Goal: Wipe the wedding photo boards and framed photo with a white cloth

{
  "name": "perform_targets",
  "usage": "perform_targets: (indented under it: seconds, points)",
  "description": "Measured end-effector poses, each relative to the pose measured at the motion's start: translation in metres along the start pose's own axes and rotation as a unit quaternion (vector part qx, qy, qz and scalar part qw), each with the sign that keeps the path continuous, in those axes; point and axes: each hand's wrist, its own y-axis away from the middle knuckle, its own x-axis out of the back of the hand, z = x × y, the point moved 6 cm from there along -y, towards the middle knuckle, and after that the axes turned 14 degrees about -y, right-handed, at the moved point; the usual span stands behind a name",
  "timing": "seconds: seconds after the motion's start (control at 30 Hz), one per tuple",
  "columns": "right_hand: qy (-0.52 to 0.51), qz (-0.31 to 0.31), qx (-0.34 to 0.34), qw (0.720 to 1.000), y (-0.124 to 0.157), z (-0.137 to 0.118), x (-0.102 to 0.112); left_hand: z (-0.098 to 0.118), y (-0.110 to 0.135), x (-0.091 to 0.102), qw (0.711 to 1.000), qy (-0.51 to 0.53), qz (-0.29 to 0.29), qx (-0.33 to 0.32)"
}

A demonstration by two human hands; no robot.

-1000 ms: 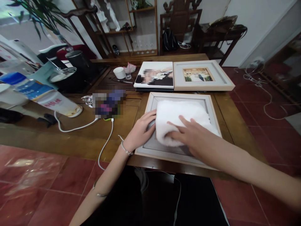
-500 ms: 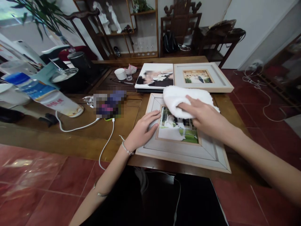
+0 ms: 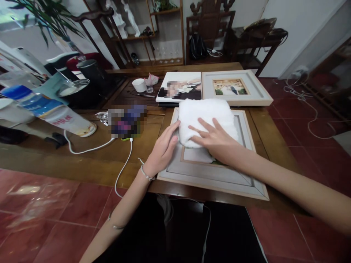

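A framed photo (image 3: 175, 171) lies face up near the table's front edge, its picture mostly covered. On its upper part rests a folded white towel (image 3: 205, 109). My right hand (image 3: 216, 140) presses on the towel with fingers spread flat. My left hand (image 3: 163, 149) is open at the frame's left side, fingers stretched out, their tips beside the towel's left edge. Past the towel are a white-edged wedding photo panel (image 3: 189, 78) and a second framed photo (image 3: 260, 84), side by side.
A wooden table (image 3: 131, 160) carries a plastic bottle (image 3: 63, 115) lying tilted at the left, a blurred item (image 3: 128, 120) with white cables, a small white cup (image 3: 139, 85) and a dark pot (image 3: 75, 91). Behind stand a shelf and a carved chair (image 3: 210, 27).
My right hand has slid the towel left across the photo, and its fingers have spread flat on top. My left hand has lifted slightly at the frame's left side.
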Motion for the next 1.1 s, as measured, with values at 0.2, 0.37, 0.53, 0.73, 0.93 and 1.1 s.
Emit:
perform_targets:
  seconds: [0.2, 0.37, 0.53, 0.73, 0.93, 1.1]
  points:
    - [-0.052, -0.033, 0.044, 0.997, 0.040, -0.051, 0.000, -0.003, 0.002, -0.002, 1.000, -0.004, -0.005, 0.009]
    - [-0.067, -0.024, 0.042, 0.997, 0.054, -0.055, 0.002, -0.002, 0.001, -0.003, 1.000, -0.015, -0.011, 0.012]
    - [0.001, -0.014, 0.005, 1.000, 0.032, -0.020, 0.006, 0.001, 0.000, -0.001, 1.000, -0.015, -0.009, 0.000]
    - [0.072, -0.001, -0.005, 0.997, 0.006, -0.001, 0.006, 0.002, 0.000, -0.002, 1.000, -0.014, -0.016, -0.012]
    - [0.059, -0.016, -0.003, 0.998, 0.010, -0.013, 0.003, 0.001, 0.000, -0.004, 0.999, -0.023, -0.033, -0.009]
    - [0.056, -0.003, 0.014, 0.998, 0.019, -0.027, 0.003, 0.002, 0.000, -0.004, 0.999, -0.029, -0.036, -0.012]
